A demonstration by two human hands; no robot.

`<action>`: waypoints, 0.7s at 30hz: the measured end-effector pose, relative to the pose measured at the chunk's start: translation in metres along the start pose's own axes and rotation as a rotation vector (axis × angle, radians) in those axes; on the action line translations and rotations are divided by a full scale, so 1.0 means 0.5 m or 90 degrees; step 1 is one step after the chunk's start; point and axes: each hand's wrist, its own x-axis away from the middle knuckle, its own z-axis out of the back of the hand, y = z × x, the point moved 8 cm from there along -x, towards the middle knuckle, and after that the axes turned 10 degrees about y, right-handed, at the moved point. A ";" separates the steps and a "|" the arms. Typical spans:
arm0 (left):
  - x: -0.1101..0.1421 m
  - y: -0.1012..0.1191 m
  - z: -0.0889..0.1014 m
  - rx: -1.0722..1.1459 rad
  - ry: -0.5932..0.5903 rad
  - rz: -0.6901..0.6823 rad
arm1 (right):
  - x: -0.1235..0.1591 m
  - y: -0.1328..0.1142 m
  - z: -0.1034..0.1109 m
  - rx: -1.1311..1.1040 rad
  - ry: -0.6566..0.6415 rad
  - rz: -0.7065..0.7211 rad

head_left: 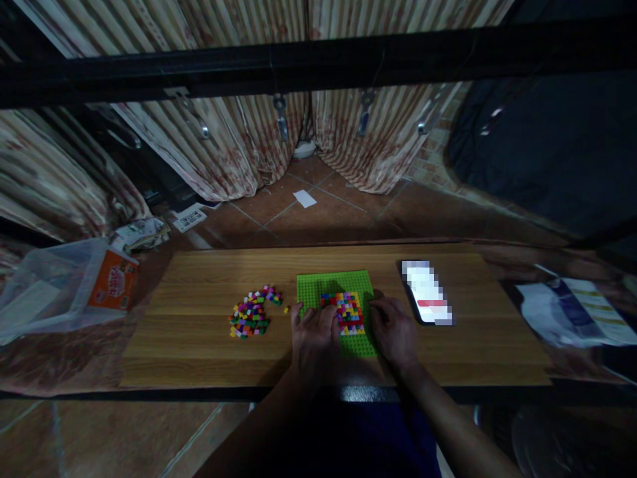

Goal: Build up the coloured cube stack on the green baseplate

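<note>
A green studded baseplate [336,280] lies on the wooden table, with a block of multicoloured toy bricks [352,307] fixed on its middle. My left hand [314,335] rests over the plate's left part. Its outer finger reaches to the plate's left edge, while the thumb and index finger come together at the left side of the brick block; anything between them is too small to make out. At the plate's right edge, my right hand [395,328] is closed, its curled fingers against the rim. Left of the plate lies a pile of loose small bricks [250,315].
A phone [426,292] with a lit screen lies right of the plate. One yellow brick [286,310] sits apart, between pile and plate. Beyond the wooden table [199,265] are a clear plastic bin [64,285] on the left and packaging [580,309] on the right. A dark bar [318,60] crosses above.
</note>
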 end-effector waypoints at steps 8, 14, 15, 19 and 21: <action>-0.002 0.014 0.006 0.037 -0.061 -0.060 | 0.000 -0.001 0.000 0.005 0.007 0.000; 0.003 0.011 -0.003 0.027 -0.083 -0.072 | 0.000 0.000 0.000 0.004 0.006 0.000; 0.003 0.011 -0.004 0.026 -0.084 -0.076 | 0.001 0.000 0.000 0.003 0.005 0.001; 0.008 0.009 -0.008 0.025 -0.086 -0.091 | 0.002 0.002 -0.002 -0.003 0.001 0.005; 0.010 0.010 -0.011 0.026 -0.088 -0.102 | 0.002 0.003 -0.002 -0.004 0.003 0.005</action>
